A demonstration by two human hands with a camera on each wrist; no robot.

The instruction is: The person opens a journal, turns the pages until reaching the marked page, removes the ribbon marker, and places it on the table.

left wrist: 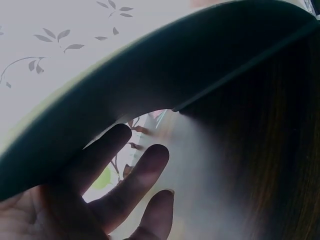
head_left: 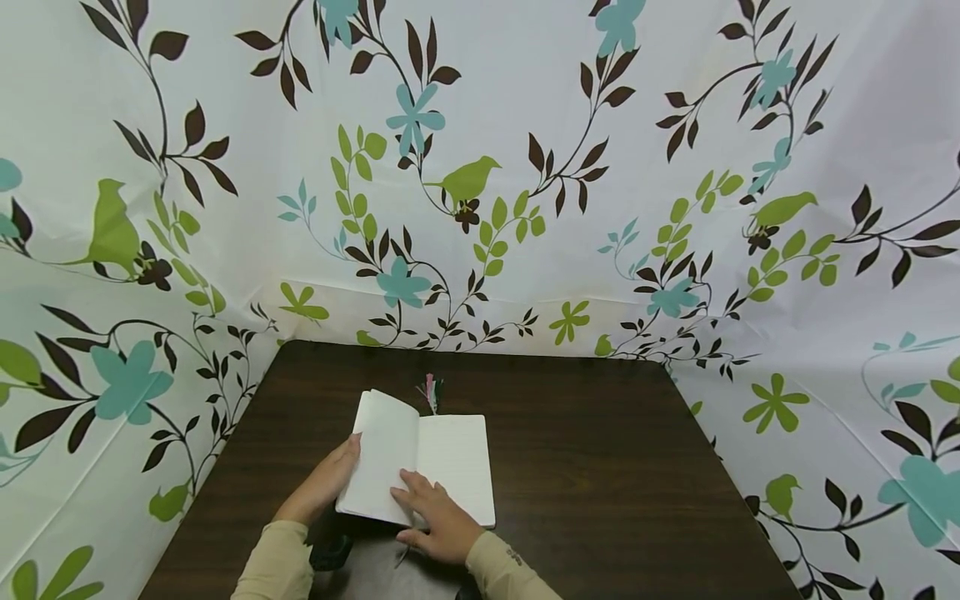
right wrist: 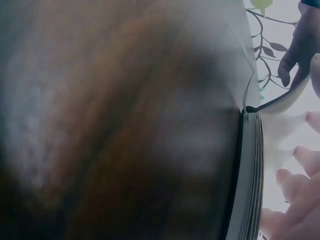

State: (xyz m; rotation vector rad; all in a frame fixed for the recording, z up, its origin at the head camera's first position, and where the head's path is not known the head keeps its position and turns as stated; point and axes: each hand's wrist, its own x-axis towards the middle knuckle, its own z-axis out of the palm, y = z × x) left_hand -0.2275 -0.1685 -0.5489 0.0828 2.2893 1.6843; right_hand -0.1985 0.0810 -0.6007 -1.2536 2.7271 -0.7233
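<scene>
An open notebook with blank-looking pages lies on the dark table, its left side raised and tilted. At that left edge my left hand grips the cover; the left wrist view has the fingers beneath the dark cover, lifted off the wood. My right hand spreads its fingers over the lower pages near the centre fold, fingertips at the paper. The page block's edge appears in the right wrist view. Coloured tassel threads stick out at the fold's top, and a thin ribbon end hangs below.
The dark wooden table extends to both sides of the notebook. Behind and beside it hangs a white curtain printed with leaves, birds and flowers. A black object sits by the left wrist at the near edge.
</scene>
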